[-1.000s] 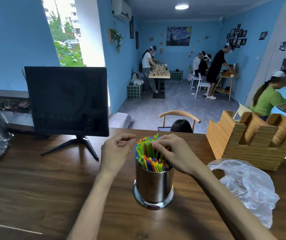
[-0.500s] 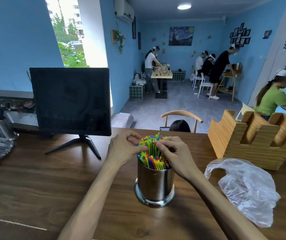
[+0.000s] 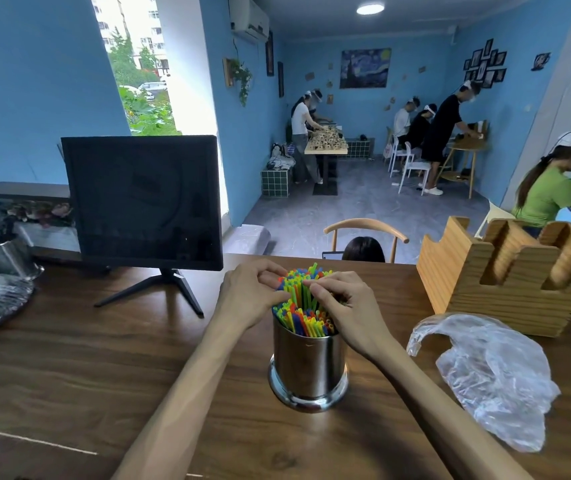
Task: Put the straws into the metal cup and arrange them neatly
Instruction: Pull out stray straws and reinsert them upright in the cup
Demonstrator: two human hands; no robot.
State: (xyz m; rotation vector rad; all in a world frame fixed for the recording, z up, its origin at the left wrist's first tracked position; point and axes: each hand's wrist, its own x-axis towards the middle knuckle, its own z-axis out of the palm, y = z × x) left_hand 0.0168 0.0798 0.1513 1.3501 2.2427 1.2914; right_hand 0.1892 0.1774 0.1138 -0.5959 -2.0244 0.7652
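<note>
A shiny metal cup [image 3: 308, 368] stands upright on the wooden table [image 3: 69, 368], packed with several colourful straws [image 3: 303, 306] that rise above its rim. My left hand [image 3: 247, 296] grips the left side of the straw bundle near its tops, fingers curled round it. My right hand [image 3: 344, 306] holds the right side of the bundle, its fingertips pinching straws near the top. The two hands enclose the bundle between them, hiding part of it.
A black monitor [image 3: 142, 202] on a stand sits at the back left. A wooden holder [image 3: 505, 275] stands at the right, with a crumpled clear plastic bag [image 3: 488, 375] in front of it. A second metal cup [image 3: 7, 256] is at the far left. People work in the room beyond.
My left hand has closed in from beside the cup onto the straw bundle. Both hands now squeeze the straws together. The camera has shifted slightly.
</note>
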